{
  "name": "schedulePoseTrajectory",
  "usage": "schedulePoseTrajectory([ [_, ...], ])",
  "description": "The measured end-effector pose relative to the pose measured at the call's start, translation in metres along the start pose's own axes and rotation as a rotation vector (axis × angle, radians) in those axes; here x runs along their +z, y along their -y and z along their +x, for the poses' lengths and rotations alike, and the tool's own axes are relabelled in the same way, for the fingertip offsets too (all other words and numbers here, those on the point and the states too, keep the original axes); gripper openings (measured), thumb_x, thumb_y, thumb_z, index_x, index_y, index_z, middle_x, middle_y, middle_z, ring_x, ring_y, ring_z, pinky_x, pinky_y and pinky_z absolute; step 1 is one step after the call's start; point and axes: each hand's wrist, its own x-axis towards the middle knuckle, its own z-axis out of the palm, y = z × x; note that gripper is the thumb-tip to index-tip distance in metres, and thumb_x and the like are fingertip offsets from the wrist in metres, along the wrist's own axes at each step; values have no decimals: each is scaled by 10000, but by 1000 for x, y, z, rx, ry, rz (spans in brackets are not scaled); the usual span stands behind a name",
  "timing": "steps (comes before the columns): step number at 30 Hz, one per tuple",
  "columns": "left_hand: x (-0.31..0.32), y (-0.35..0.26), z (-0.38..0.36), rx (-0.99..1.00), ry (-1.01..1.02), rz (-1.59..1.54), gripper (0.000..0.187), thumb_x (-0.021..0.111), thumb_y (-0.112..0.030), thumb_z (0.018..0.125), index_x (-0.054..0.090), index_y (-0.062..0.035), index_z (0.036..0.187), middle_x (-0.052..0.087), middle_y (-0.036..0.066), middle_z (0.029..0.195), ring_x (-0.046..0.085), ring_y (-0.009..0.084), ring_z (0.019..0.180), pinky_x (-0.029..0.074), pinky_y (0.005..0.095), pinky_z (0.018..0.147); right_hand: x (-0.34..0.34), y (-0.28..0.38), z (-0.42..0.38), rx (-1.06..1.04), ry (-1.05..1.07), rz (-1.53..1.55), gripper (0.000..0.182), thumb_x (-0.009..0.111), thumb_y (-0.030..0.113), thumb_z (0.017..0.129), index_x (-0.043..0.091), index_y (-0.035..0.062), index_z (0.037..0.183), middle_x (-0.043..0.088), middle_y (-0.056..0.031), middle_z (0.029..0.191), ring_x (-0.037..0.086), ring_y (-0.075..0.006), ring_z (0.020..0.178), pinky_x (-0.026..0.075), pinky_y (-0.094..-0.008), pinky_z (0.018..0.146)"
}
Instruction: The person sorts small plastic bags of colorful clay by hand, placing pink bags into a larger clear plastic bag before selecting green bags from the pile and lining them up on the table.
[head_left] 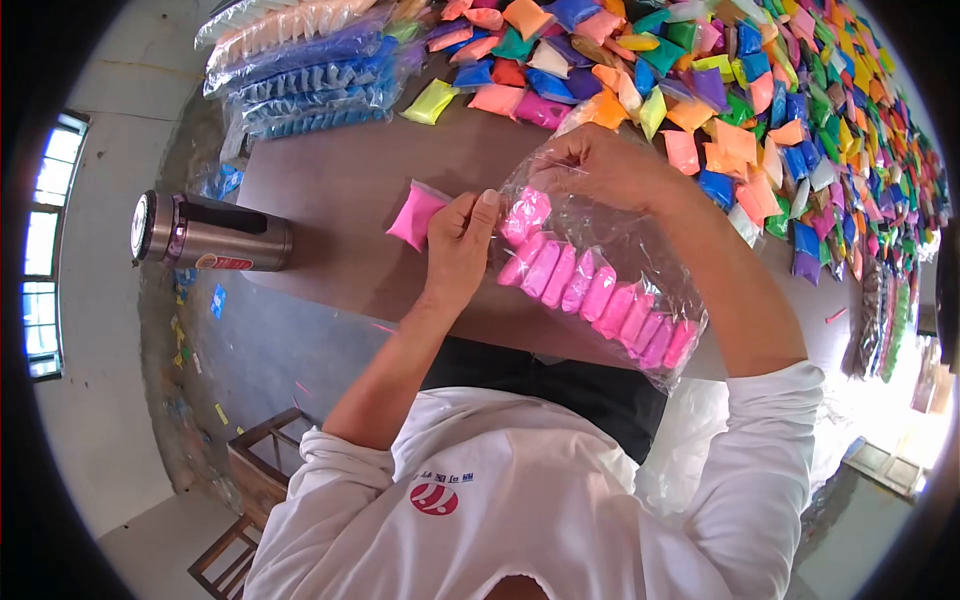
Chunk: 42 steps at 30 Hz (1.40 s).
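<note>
A clear plastic bag hangs over the front of the table, with a row of pink packets lined up along its lower part. My left hand is closed on the bag's left edge, thumb up. My right hand reaches in at the upper part of the bag, its fingers bent around the top end of one pink packet above the row; film partly covers those fingertips. Just left of my left hand, another pink packet lies on the table.
A steel thermos lies at the left of the brown table. Filled bags of blue, purple and peach packets are stacked at the back left. A large heap of mixed colored packets covers the back and right. Wooden stools stand lower left.
</note>
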Motion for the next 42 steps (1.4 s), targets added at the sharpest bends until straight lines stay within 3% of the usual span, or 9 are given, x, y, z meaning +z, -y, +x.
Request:
schedulePoseTrajectory([
  [6,-15,-15,-10,-81,132,129,341,556,-289,1037,616,-29,824,482,-73,715,403,33,652,326,234,546,5,-12,1,111,149,245,185,756,167,858,712,27,971,699,-22,833,657,-97,766,535,-247,689],
  [9,-10,-3,-10,44,97,20,337,558,-298,1034,654,-7,894,521,-61,735,436,34,657,350,224,547,13,-13,-4,161,203,298,205,771,171,844,703,24,970,706,-48,836,680,-123,740,545,-247,676],
  [12,-14,-11,-11,-80,117,14,323,567,-259,1028,684,33,952,658,15,801,577,73,764,475,244,682,15,-11,-11,184,193,365,218,779,176,837,703,16,963,717,-66,859,690,-140,735,550,-259,692],
  [20,-20,-3,-8,-50,211,56,309,573,-249,1023,675,35,953,645,12,779,563,70,742,464,239,666,24,-7,-11,112,242,227,283,730,175,830,715,-16,1038,733,-68,920,686,-147,922,511,-273,887],
  [29,-17,-2,-12,-19,192,47,308,539,-254,1043,653,11,935,545,-44,751,465,45,704,398,224,623,29,-22,-10,178,340,613,314,686,132,863,671,-60,1110,690,-141,1120,685,-215,1053,537,-310,926],
  [32,-18,-5,-10,-34,188,37,322,537,-261,1044,629,4,886,537,-44,743,453,43,692,383,226,608,14,-17,-18,201,303,721,275,637,94,883,654,-84,1092,703,-130,1058,696,-219,1045,560,-298,885],
  [35,-19,-2,-10,-15,177,27,312,553,-249,1033,643,15,894,576,-17,733,490,56,681,410,240,610,-17,-18,-26,293,109,447,232,574,58,902,663,-61,1081,709,-89,964,717,-184,908,573,-271,789],
  [38,-16,-1,-13,12,172,9,287,568,-225,1022,651,20,900,595,1,726,514,64,676,428,250,610,-25,5,-27,131,-441,314,235,542,53,908,672,-27,1086,703,-60,874,696,-148,756,563,-250,699],
  [42,-8,-4,-19,62,143,39,245,582,-193,1013,644,15,899,594,8,721,520,73,664,431,260,597,-2,48,-6,-179,-407,-5,223,596,115,879,684,8,1053,683,-66,839,655,-129,751,533,-283,680],
])
